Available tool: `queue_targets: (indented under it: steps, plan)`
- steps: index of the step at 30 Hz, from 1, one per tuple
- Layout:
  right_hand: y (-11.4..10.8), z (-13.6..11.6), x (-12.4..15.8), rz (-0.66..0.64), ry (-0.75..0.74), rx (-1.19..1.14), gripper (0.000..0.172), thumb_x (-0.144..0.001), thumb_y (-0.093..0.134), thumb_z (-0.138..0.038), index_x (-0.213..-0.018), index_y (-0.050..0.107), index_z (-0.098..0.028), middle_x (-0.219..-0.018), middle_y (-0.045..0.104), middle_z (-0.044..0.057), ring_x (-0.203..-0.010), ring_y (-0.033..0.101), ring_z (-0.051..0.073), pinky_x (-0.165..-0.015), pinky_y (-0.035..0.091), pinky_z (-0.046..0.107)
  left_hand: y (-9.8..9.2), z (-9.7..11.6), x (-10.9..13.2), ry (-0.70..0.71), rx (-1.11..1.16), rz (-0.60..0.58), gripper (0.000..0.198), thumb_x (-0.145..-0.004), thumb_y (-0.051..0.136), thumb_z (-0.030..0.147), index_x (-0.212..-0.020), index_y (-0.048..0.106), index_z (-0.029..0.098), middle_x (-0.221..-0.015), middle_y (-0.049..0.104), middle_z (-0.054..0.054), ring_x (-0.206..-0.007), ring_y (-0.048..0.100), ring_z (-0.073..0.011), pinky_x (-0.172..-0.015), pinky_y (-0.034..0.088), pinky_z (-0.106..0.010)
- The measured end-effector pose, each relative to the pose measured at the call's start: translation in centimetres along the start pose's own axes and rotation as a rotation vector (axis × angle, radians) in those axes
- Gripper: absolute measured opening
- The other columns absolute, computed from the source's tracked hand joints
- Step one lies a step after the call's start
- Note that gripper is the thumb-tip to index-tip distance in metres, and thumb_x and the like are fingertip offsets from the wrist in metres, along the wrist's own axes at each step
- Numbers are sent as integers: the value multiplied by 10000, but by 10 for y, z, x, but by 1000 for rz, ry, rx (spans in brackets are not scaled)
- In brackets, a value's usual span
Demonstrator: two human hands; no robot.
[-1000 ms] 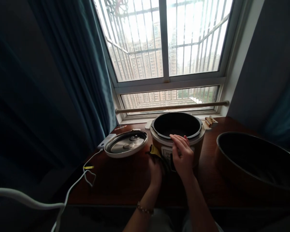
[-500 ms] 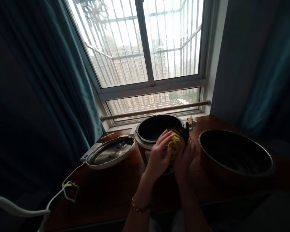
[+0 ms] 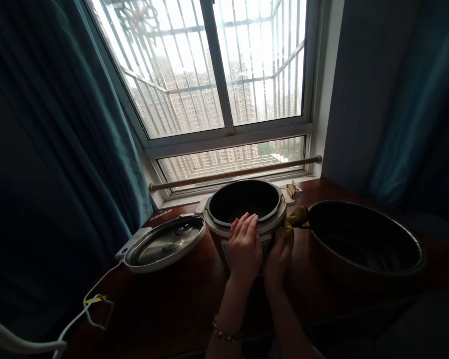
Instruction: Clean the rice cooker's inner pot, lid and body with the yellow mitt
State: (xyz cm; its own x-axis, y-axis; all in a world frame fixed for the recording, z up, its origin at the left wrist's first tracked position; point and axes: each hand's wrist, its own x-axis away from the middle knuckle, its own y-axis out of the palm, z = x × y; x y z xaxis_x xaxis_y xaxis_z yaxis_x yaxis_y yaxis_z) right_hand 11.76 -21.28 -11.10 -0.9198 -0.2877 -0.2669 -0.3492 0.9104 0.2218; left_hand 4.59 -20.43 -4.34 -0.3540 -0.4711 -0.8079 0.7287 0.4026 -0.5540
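A yellow-and-dark cloth-like item (image 3: 297,215) hangs between the rice cooker and the large pot. My right hand (image 3: 279,257) has its fingers closed on the lower left end of this item, beside the cooker. My left hand (image 3: 246,244), with a bracelet on its wrist, is raised at the front rim of the cooker (image 3: 219,230), its fingers stretched upward and close together, with nothing seen in them. The cooker stands uncovered, its dark inner pot showing.
The round lid (image 3: 168,244) lies glass side up left of the cooker, near a white power strip (image 3: 132,243) and cable. A large dark pot (image 3: 362,239) stands on the right. The window and its rail (image 3: 235,174) are behind.
The yellow item was bunched between both hands over the cooker's front. It is now stretched out to the right, held by my right hand, and my left hand has let go.
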Motion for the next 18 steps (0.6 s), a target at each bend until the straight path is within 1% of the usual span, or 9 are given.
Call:
queue_targets:
  steps: [2, 3, 4, 5, 9, 11, 14, 16, 18]
  plan:
    - [0, 16, -16, -13, 247, -92, 566, -879, 303, -464, -1256, 477, -80, -1299, 486, 186, -1195, 456, 273, -992, 342, 428, 1, 1, 0, -2, 1, 7, 355, -850, 401, 91, -1162, 558, 156, -1175, 629, -62, -1179, 501, -200, -1049, 310, -406]
    - [-1, 22, -26, -42, 321, -131, 577, -866, 306, -486, -1229, 504, -83, -1260, 522, 177, -1151, 491, 273, -963, 367, 421, 1, 1, 0, -7, 7, 13, 344, -852, 407, 97, -1154, 561, 156, -1166, 633, -62, -1172, 505, -200, -1046, 314, -405]
    - [-2, 25, -36, -78, 345, -160, 576, -856, 312, -500, -1206, 527, -96, -1229, 549, 161, -1113, 516, 267, -935, 387, 410, 1, 2, -1, -13, 16, 20, 331, -857, 412, 107, -1145, 566, 155, -1155, 638, -63, -1162, 512, -199, -1042, 318, -404]
    - [-3, 27, -47, -116, 321, -179, 564, -848, 328, -507, -1189, 544, -114, -1210, 567, 142, -1087, 530, 257, -914, 398, 395, 1, 2, -1, -20, 28, 28, 316, -862, 414, 118, -1133, 572, 155, -1141, 643, -63, -1150, 519, -199, -1038, 323, -403]
    - [1, 22, -90, -248, 118, -265, 505, -810, 431, -507, -1123, 592, -145, -1136, 617, 93, -1013, 553, 216, -853, 412, 331, -2, 5, -3, -53, 79, 40, 280, -873, 414, 148, -1090, 591, 154, -1099, 657, -64, -1111, 540, -201, -1024, 331, -401]
    - [8, 22, -110, -303, 117, -287, 494, -786, 461, -512, -1057, 624, -133, -1011, 662, 78, -924, 576, 207, -794, 427, 319, -4, 5, -4, -59, 95, 36, 274, -873, 417, 153, -1083, 592, 152, -1095, 657, -65, -1111, 537, -205, -1024, 326, -401]
    - [21, 32, -137, -352, 153, -237, 456, -744, 498, -506, -924, 665, -121, -798, 682, 59, -795, 589, 211, -712, 445, 324, -5, 4, -3, -56, 111, 27, 278, -870, 423, 149, -1093, 587, 144, -1101, 652, -67, -1119, 529, -205, -1026, 319, -394]
    - [29, 43, -147, -382, 148, -214, 397, -729, 514, -475, -844, 678, -133, -708, 668, 53, -752, 593, 220, -689, 454, 336, -5, 3, -3, -58, 121, 25, 283, -868, 421, 143, -1099, 584, 138, -1104, 650, -69, -1121, 526, -202, -1026, 316, -388]
    - [33, 53, -151, -388, 123, -207, 339, -722, 525, -439, -790, 681, -146, -655, 652, 50, -740, 597, 229, -688, 462, 348, -5, 2, -4, -62, 129, 24, 287, -867, 419, 139, -1103, 583, 137, -1107, 649, -69, -1123, 524, -199, -1028, 313, -385]
